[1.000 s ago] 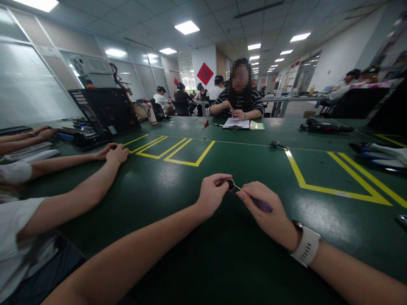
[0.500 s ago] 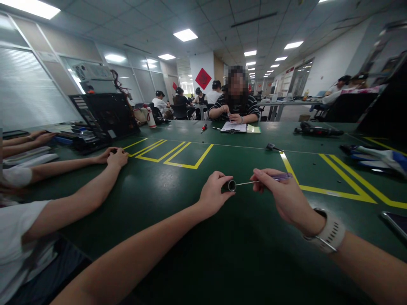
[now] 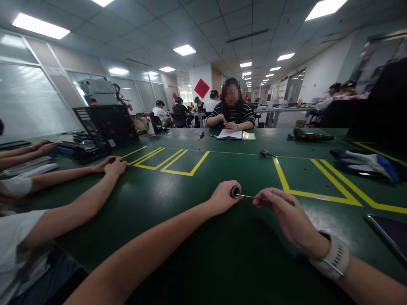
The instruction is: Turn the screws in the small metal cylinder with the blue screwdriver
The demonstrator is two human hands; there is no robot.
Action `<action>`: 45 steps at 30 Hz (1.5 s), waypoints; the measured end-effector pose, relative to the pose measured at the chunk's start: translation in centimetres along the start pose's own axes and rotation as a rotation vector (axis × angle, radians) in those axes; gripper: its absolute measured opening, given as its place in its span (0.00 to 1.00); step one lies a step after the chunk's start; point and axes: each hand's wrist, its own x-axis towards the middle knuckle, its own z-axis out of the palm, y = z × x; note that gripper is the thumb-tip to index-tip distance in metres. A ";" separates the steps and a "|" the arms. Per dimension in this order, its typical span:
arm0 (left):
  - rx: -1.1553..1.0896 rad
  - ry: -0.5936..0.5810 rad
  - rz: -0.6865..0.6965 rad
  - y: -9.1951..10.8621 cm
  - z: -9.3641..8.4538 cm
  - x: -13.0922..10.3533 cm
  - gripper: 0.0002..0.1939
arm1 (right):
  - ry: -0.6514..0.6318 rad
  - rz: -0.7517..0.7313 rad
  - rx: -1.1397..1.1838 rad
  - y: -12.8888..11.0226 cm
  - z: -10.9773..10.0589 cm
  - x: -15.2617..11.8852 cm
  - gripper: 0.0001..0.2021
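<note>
My left hand (image 3: 223,199) is closed round a short dark cylinder (image 3: 235,192) whose open round end has a pale metallic rim and faces my right side. A screwdriver (image 3: 248,196) with a thin metal shaft is pinched in my right hand (image 3: 282,212). Its shaft runs level from my right fingertips to the cylinder's open end, where the tip meets or enters it; I cannot tell which. Most of the handle, purplish and see-through, is hidden behind my right fingers. Both hands are just above the green table (image 3: 190,237).
To the left, a co-worker's hands (image 3: 114,165) rest on the table. Another person sits opposite behind a clipboard (image 3: 229,134). A small black part (image 3: 265,153), a power tool (image 3: 310,135), blue-and-white gloves (image 3: 365,163) and a phone-like slab (image 3: 389,233) lie to the right.
The view has tilted up a little. My left fingers now wrap round the cylinder instead of pinching its sides. My right hand has turned, hiding more of the screwdriver's handle.
</note>
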 end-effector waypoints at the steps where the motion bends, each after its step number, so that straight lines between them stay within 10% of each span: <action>1: 0.012 0.003 0.018 -0.1 0.2 0.3 0.08 | 0.014 -0.019 -0.064 0.0 -0.1 -0.1 0.12; 12: 0.165 -0.002 0.213 -0.8 0.8 0.2 0.06 | 0.009 -0.084 -0.503 -0.2 0.7 -0.6 0.10; 23: -0.033 -0.026 0.231 -0.5 0.7 0.1 0.08 | 0.097 0.247 0.176 1.0 0.3 0.1 0.09; 34: 0.256 -0.027 0.264 -0.7 0.8 0.0 0.03 | 0.071 0.075 -0.311 -0.2 0.9 -0.7 0.12; 45: -0.007 -0.069 0.171 -0.4 0.5 0.1 0.09 | 0.124 0.311 0.239 1.2 -0.1 0.5 0.08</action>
